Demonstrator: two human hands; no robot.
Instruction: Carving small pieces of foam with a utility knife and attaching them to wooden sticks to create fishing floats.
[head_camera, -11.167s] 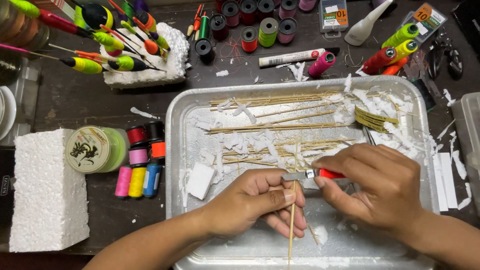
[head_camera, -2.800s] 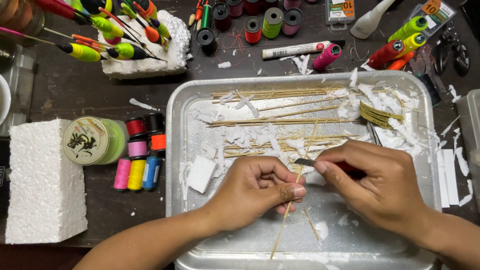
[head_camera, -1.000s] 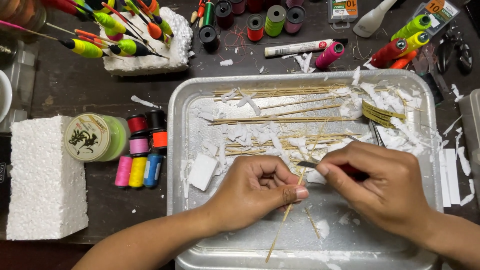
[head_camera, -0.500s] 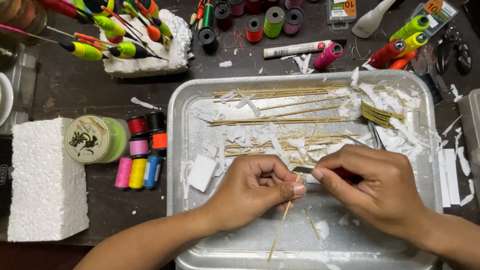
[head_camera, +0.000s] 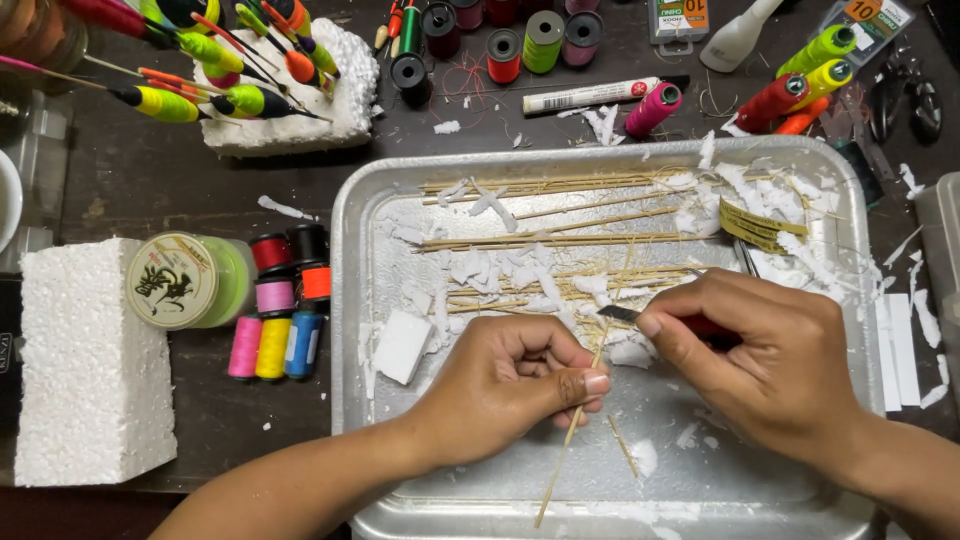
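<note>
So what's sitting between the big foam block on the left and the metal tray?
In the head view, between the foam block and the tray lie a round line spool and a cluster of small coloured thread spools on the dark table.

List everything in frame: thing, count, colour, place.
metal tray: one, silver, centre
thin sticks: a loose pile, count unclear, tan, upper tray
foam scraps: many, white, across the tray
foam piece: one, white, tray's left side
foam block: one, white, far left
line spool: one, green, beside the foam block
thread spools: about six, mixed colours, left of the tray
floats: several, yellow, green and red, stuck in a foam base, top left
marker: one, white, above the tray
held stick: one, tan, pinched in the left fingers
blade: one, grey with a red handle, in the right fingers
left hand: on the stick
right hand: on the blade
</note>
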